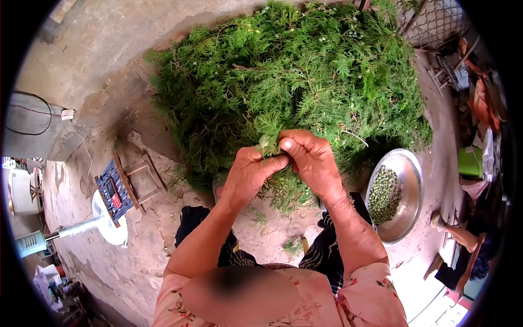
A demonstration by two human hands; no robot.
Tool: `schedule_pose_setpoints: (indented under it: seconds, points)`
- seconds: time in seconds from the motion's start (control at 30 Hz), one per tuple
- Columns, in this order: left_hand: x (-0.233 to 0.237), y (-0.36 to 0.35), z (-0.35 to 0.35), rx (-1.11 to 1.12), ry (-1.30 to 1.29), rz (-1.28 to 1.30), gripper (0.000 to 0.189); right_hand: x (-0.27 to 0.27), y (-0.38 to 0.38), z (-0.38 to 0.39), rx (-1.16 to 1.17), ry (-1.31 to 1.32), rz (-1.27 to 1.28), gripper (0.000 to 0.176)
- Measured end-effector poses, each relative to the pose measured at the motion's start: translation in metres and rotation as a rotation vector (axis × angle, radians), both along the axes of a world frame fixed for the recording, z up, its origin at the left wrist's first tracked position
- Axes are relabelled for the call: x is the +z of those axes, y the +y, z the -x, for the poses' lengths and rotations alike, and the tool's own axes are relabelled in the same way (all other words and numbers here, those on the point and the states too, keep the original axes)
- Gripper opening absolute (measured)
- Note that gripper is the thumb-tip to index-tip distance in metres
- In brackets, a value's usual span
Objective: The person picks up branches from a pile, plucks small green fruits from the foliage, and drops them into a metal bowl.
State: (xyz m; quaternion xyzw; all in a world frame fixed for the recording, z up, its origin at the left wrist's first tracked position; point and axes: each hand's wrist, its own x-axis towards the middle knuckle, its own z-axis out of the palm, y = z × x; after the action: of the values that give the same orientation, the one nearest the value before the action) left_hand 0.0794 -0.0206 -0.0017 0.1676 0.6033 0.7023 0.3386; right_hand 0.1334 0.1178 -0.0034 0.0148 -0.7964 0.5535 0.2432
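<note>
Both hands meet in front of the body, at the near edge of a big pile of green leafy branches (283, 71). Between their fingertips is a small green sprig (268, 133), its leaves sticking up past the fingers. My left hand (248, 174) pinches it from the left, thumb and fingers pressed together. From the right, my right hand (313, 158) closes on it, the thumb tip near the leaves. To the right of the pile, a metal basin (411, 191) holds small round green pieces (384, 196).
A small wooden stool with a woven seat (114, 191) stands at left, beside a white fan (106, 220). A green container (470, 162) and bags lie at far right. At lower right, part of another person's leg (463, 235) shows near a chair.
</note>
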Motion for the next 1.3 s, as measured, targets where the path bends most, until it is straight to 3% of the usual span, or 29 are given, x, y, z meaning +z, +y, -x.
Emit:
schedule_pose_setpoints:
  seconds: [0.07,0.13,0.2,0.27,0.37,0.4,0.47,0.5,0.57,0.77,0.87,0.9,1.03,1.3]
  points:
    - [0.005,0.002,0.0,-0.009,0.005,0.0,0.012,0.008,-0.001,-0.005,0.037,-0.443,0.732,0.019]
    - [0.009,0.005,-0.001,0.044,-0.1,-0.005,0.015,0.012,0.001,-0.006,0.023,-0.48,0.814,0.023]
    - [0.006,0.006,-0.001,0.047,-0.067,0.05,0.012,0.009,0.006,-0.007,-0.021,-0.541,1.114,0.026]
    - [0.001,0.004,0.0,0.053,-0.032,0.108,0.01,0.01,0.012,-0.008,0.018,-0.52,1.166,0.021]
    - [-0.015,0.002,0.006,0.153,0.43,0.302,0.011,0.001,0.026,-0.006,0.112,-0.367,1.409,0.011]
    - [-0.018,0.001,0.008,0.154,0.432,0.303,0.011,0.007,0.025,-0.006,0.061,-0.304,1.387,0.012]
    - [-0.023,0.0,0.008,0.19,0.578,0.545,0.011,0.002,0.031,-0.006,0.222,-0.166,1.398,0.013]
    - [-0.021,0.0,0.008,0.192,0.578,0.546,0.011,0.006,0.029,-0.006,0.225,-0.168,1.398,0.013]
    - [-0.015,0.003,0.005,0.214,0.682,0.6,0.016,0.021,0.021,-0.008,0.014,-0.367,0.989,0.014]
    - [-0.016,0.003,0.005,0.252,0.833,0.68,0.014,0.012,0.006,-0.013,-0.193,-0.437,0.973,0.01]
    - [-0.015,0.003,0.005,0.236,0.862,0.674,0.015,0.017,-0.004,-0.014,-0.08,-0.494,0.767,0.009]
    - [-0.016,0.003,0.005,0.235,0.863,0.674,0.015,0.015,-0.007,-0.013,-0.03,-0.497,0.716,0.016]
    - [-0.016,0.002,0.003,0.157,0.965,0.715,0.016,0.007,-0.009,-0.013,0.082,-0.42,0.687,0.027]
    - [-0.008,0.002,0.002,0.057,1.003,0.803,0.015,0.008,-0.006,-0.013,0.071,-0.394,0.541,0.028]
